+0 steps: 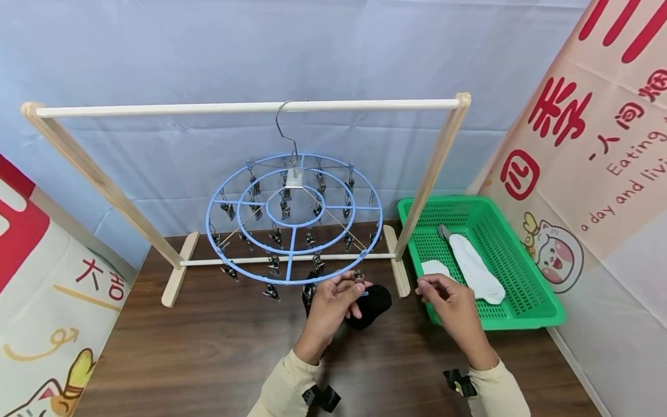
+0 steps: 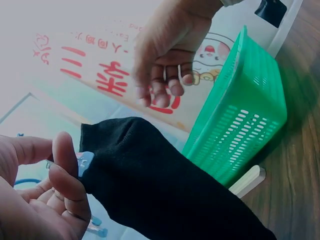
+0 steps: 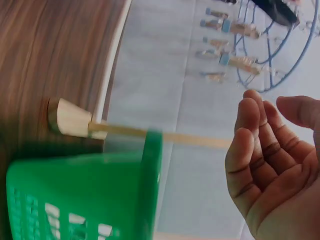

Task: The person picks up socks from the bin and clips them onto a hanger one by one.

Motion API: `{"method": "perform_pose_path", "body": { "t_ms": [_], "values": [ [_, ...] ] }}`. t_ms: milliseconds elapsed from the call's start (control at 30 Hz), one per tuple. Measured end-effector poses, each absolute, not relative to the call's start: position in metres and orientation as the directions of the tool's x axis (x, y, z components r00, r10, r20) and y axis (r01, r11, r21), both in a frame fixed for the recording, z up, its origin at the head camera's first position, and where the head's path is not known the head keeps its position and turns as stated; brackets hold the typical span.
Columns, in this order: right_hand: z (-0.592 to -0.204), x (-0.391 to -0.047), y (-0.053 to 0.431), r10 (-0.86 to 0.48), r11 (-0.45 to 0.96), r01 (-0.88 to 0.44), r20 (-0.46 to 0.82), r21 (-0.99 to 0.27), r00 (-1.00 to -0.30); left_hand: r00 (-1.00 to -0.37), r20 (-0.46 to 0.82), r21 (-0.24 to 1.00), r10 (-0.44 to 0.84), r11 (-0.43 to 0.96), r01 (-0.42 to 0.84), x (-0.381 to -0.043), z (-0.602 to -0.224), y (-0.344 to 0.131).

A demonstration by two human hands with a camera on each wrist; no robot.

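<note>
Under the near right rim of the round blue clip hanger, my left hand pinches a small metal clip. Beside those fingers is a black sock; the left wrist view shows its length and a pale blue label at the cuff. How firmly the clip grips the cuff is hidden by the fingers. More black fabric shows just left of that hand. My right hand hovers by the near left edge of the green basket, fingers loosely bent, holding nothing.
The hanger hooks over the white bar of a wooden rack, with several clips dangling from its rings. The rack's right foot stands beside the basket. White socks and a grey piece lie in the basket.
</note>
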State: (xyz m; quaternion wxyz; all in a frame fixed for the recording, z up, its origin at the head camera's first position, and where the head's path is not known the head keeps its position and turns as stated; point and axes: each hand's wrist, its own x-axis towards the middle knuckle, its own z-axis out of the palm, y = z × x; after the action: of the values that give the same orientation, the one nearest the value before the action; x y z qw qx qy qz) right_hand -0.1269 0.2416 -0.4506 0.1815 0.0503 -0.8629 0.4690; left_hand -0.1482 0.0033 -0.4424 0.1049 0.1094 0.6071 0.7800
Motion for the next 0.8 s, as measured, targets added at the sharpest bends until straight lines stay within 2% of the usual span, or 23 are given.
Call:
{"method": "perform_pose_path", "body": {
  "t_ms": [400, 800],
  "values": [
    [-0.449, -0.131, 0.264, 0.094, 0.661, -0.188, 0.329, -0.726, -0.940, -0.954, 0.039, 0.982, 0.297, -0.186, -0.018, -0.145, -0.446, 0.005],
    [-0.418, -0.155, 0.285, 0.048, 0.787, -0.184, 0.355, -0.588, -0.934, -0.955, 0.008, 0.990, 0.298, -0.134, -0.034, -0.143, -0.451, 0.002]
  ]
}}
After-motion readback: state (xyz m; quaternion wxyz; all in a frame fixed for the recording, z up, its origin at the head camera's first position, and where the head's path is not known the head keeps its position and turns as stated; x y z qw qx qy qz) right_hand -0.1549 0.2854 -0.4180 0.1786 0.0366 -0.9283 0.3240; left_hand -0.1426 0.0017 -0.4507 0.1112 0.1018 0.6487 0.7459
